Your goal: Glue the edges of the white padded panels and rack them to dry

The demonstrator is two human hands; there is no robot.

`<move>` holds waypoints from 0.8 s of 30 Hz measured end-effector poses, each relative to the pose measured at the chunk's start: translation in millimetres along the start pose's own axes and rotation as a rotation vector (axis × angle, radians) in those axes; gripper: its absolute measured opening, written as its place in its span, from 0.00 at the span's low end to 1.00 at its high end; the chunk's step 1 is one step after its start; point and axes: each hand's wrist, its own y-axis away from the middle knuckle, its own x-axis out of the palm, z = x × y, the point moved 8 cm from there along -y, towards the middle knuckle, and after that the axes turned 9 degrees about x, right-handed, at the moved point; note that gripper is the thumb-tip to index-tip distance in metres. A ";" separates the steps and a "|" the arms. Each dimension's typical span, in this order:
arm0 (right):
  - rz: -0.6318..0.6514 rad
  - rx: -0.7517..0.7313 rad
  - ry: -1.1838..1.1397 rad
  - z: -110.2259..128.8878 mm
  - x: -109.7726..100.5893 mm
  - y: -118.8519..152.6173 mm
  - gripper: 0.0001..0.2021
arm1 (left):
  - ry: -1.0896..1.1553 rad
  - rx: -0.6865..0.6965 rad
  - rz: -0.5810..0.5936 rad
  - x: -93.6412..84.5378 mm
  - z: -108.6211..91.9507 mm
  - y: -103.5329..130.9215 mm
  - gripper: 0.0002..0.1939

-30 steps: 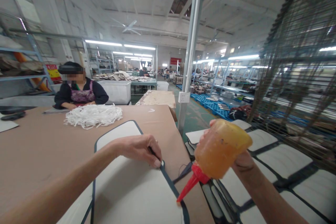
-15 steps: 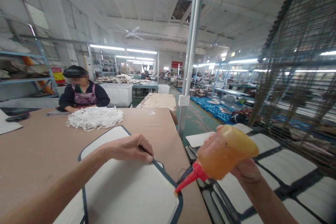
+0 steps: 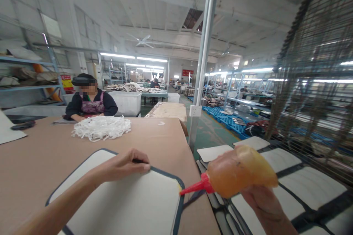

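My left hand (image 3: 131, 165) pinches the dark-edged rim of a white panel (image 3: 138, 202) with rounded corners, thumb on top. The panel rests over the brown table surface. My right hand (image 3: 259, 194) is wrapped round a squeeze bottle of amber glue (image 3: 239, 170), lying tilted on its side. Its red nozzle (image 3: 195, 186) points left, with the tip at the panel's right edge near the corner. A yellowish smear of glue (image 3: 179, 187) shows there on the border. The fingers of my right hand are mostly hidden behind the bottle.
White strips (image 3: 102, 127) lie heaped on the brown table (image 3: 154, 139), with a co-worker (image 3: 91, 99) seated behind them. Similar white panels (image 3: 311, 181) are stacked at the right. A metal post (image 3: 202, 62) with a socket box stands beyond the table edge, and a wire rack (image 3: 309, 55) rises at right.
The panel has turned, and my left hand has moved left with its edge. The nozzle tip has shifted slightly left and up, now along the right edge just below the corner.
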 end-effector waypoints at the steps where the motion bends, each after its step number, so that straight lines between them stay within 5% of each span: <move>1: -0.011 -0.003 -0.009 0.9 2.4 1.2 0.30 | -0.003 -0.003 -0.015 -0.6 2.7 1.3 0.20; 13: -0.070 0.024 -0.001 -20.1 -10.6 -0.1 0.30 | -0.049 0.001 -0.053 -1.7 23.4 11.3 0.21; 24: 0.102 0.059 -0.007 -43.3 -13.3 1.2 0.27 | 0.055 -0.004 -0.070 -1.0 43.5 14.8 0.22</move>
